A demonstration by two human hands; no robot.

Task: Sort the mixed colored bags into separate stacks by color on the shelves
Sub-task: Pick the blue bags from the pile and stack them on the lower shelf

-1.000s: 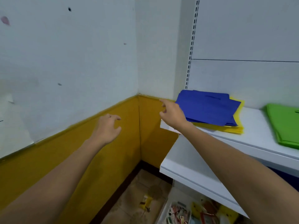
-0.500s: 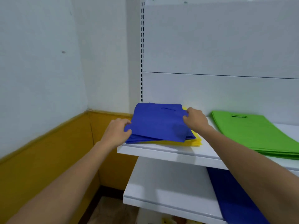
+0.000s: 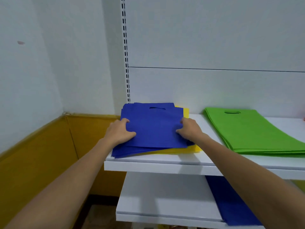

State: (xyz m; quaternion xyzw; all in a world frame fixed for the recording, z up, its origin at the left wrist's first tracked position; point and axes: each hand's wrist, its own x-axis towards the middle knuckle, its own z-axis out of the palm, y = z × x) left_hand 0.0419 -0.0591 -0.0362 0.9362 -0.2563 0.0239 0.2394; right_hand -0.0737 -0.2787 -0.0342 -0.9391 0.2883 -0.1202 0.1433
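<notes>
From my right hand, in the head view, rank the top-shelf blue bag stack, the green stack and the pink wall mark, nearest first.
1. blue bag stack: the right hand grips its right edge.
2. green stack: just to the right, same shelf.
3. pink wall mark: far left, high on the wall.

The left forearm (image 3: pixel 74 171) and the right forearm (image 3: pixel 239 166) are seen bare, uncovered along their whole visible length from the lower frame edges to the wrists. The left hand (image 3: pixel 119 132) and the right hand (image 3: pixel 189 129) are likewise bare. The fingers (image 3: pixel 127 120) are blurred, so the nails cannot be made out.
</notes>
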